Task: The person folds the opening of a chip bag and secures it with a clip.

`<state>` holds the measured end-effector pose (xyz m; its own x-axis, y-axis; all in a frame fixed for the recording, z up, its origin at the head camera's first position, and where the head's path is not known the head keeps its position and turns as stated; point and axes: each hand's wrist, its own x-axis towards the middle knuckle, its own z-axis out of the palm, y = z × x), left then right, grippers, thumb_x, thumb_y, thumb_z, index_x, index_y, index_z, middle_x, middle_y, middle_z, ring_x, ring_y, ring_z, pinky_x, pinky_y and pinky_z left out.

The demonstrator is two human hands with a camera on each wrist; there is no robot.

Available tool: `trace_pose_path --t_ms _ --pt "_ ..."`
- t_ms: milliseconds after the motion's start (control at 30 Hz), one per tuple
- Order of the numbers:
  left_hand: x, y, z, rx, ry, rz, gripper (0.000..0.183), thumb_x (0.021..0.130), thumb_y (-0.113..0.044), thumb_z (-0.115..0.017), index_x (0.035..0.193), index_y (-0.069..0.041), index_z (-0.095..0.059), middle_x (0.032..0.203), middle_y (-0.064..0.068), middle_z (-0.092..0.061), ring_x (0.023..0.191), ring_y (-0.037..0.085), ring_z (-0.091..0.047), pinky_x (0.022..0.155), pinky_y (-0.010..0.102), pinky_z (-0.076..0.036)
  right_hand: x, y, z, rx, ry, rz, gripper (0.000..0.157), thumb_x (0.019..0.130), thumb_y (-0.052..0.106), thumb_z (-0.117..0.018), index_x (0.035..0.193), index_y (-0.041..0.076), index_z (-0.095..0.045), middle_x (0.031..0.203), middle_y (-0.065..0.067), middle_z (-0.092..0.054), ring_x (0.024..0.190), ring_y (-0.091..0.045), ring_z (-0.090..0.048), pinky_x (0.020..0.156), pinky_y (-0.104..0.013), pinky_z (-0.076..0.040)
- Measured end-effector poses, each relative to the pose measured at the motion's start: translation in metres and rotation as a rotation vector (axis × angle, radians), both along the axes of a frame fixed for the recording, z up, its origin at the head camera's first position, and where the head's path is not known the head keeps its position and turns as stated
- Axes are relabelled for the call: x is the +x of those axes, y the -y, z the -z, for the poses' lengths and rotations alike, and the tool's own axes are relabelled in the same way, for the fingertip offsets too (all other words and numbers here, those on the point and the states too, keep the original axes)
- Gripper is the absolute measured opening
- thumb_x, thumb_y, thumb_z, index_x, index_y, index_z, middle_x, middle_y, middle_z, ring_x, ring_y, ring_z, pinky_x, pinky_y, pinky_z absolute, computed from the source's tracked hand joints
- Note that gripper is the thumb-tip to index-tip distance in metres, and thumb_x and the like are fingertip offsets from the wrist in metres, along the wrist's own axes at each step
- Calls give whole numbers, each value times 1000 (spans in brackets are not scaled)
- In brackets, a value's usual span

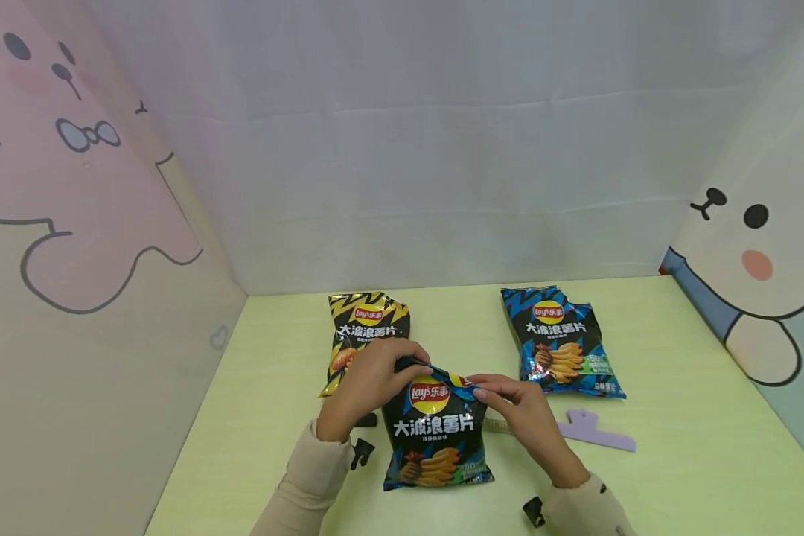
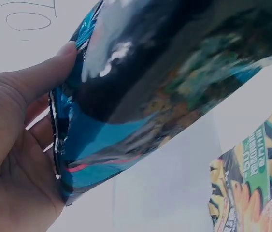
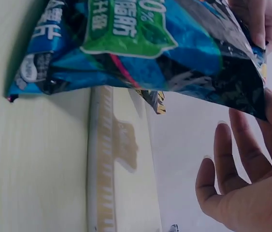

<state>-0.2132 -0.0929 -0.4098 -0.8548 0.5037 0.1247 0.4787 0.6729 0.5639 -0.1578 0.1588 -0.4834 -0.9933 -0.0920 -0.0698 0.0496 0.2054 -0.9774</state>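
A blue and black Lay's chip bag (image 1: 435,439) stands in the middle of the table, its top edge folded over. My left hand (image 1: 378,376) grips the bag's upper left corner. In the left wrist view, the thumb (image 2: 53,70) presses on the bag's edge with the fingers behind it. At the upper right corner, my right hand (image 1: 525,417) pinches the folded edge. The right wrist view shows its thumb on the corner of the chip bag (image 3: 164,72), while other fingers (image 3: 230,159) are spread off the bag. Part of the left hand is hidden in the head view.
A yellow and black chip bag (image 1: 368,316) lies behind the left hand. Another blue chip bag (image 1: 563,346), its top torn, lies back right. A lilac clip-shaped strip (image 1: 596,432) with ruler-like marks extends rightward behind the held bag. Small black clips (image 1: 362,452) lie nearby, one (image 1: 534,512) beside the right sleeve.
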Motion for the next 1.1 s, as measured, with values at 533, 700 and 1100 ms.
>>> trace_pose_path --t_ms 533,700,1100 --pt "2 2 3 49 -64 12 12 93 -29 -73 101 -21 -76 101 -6 -76 97 10 -69 88 33 -58 -8 2 6 459 -80 5 29 93 -1 -62 118 11 -72 120 -9 -72 102 -23 -66 93 -44 -54" --pt "3 1 3 66 -63 12 11 92 -29 -73 100 -21 -76 100 -6 -77 95 9 -68 88 33 -58 -9 6 4 595 -76 -44 33 87 -1 -70 119 7 -71 123 -14 -70 109 -31 -64 97 -54 -52" --pt "5 2 2 135 -34 19 8 91 -26 -76 97 -21 -74 97 -7 -76 94 7 -66 89 33 -57 -8 11 12 760 -174 -88 30 78 -2 -75 108 4 -73 107 -12 -74 98 -33 -67 92 -54 -52"
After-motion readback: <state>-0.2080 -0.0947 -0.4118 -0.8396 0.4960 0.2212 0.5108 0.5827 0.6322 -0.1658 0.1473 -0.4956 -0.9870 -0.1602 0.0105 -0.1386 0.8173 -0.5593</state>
